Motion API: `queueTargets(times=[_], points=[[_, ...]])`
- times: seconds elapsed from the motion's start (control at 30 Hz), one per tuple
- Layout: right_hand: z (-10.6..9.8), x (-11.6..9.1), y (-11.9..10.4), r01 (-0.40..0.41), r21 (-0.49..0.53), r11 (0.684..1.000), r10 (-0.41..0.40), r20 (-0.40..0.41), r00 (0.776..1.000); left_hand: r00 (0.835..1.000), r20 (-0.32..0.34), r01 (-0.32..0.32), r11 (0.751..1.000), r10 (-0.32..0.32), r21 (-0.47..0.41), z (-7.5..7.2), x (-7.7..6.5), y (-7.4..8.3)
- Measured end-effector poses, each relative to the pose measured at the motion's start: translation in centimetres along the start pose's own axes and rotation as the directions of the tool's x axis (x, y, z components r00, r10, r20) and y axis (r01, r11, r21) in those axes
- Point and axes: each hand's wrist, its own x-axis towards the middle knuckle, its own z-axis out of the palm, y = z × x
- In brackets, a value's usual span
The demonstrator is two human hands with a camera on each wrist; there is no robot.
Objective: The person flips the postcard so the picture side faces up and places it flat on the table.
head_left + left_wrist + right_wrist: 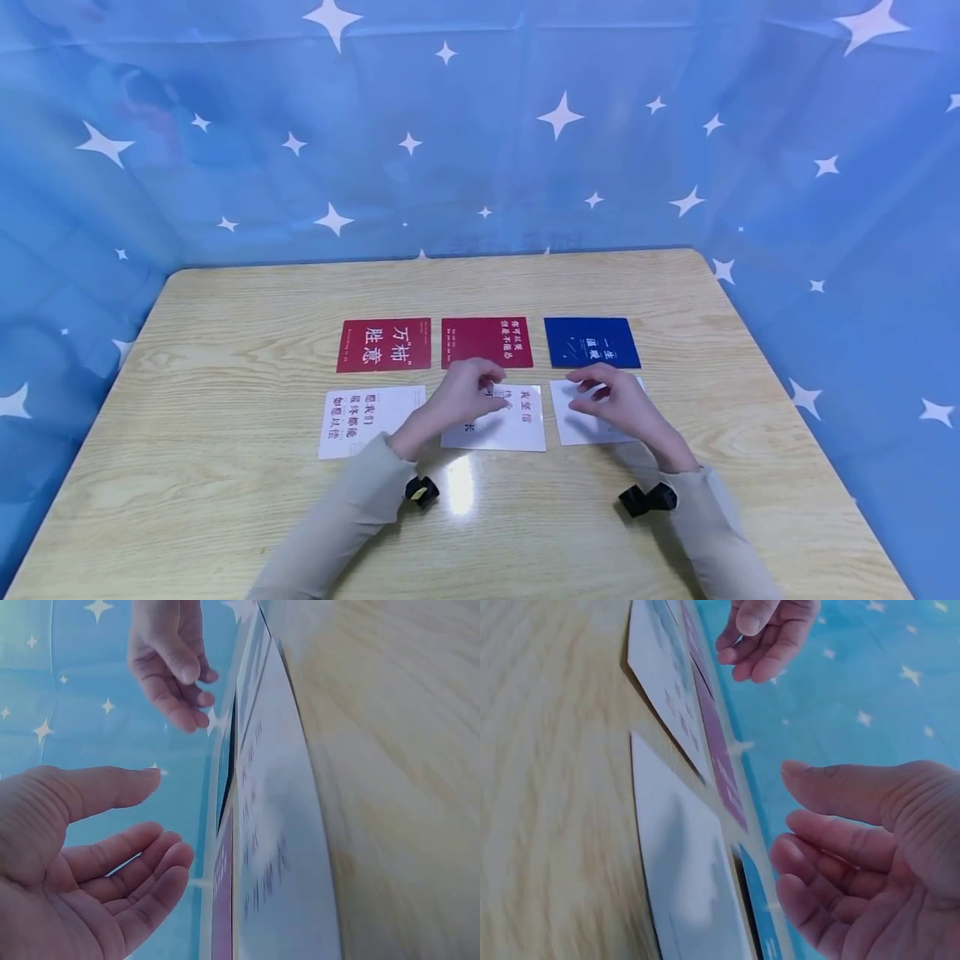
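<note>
My left hand [462,398] hovers over the middle white card [529,433], its fingers loosely curled with a gap to the thumb. Over the right white card [576,427] hangs my right hand [621,403], in much the same pose. Neither hand holds anything; both wrist views show air between palms and cards. The left white card [367,421], printed with dark characters, lies beside my left wrist. Behind this row lie a left red card [384,345], a middle red card [476,343] and a blue card [592,343]. My hands partly cover the middle and right white cards.
The cards lie flat in two rows on a light wood-grain table [225,400]. A blue curtain [480,167] with white stars surrounds its back and sides. Light glares off the tabletop between my forearms. Each wrist wears a small black device.
</note>
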Motion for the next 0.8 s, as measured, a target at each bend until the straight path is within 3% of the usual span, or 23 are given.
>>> queueTargets(times=[0.2, 0.5, 0.8], points=[[-1.5, -0.8, 0.8, -0.076, 0.015, 0.997, 0.076, -0.04, 0.996, 0.999, 0.042, -0.009, 1.0, 0.008, 0.02, 2.3, 2.1, 1.3], [-3.2, -1.8, 2.3, -0.182, -0.01, 0.983, 0.181, -0.082, 0.98, 0.996, 0.059, 0.064, 0.988, -0.073, 0.14, 5.6, 4.3, 3.0], [-4.3, -2.8, 3.4, -0.238, -0.074, 0.969, 0.229, -0.11, 0.967, 0.987, 0.084, 0.111, 0.956, -0.139, 0.273, 7.7, 5.5, 3.5]])
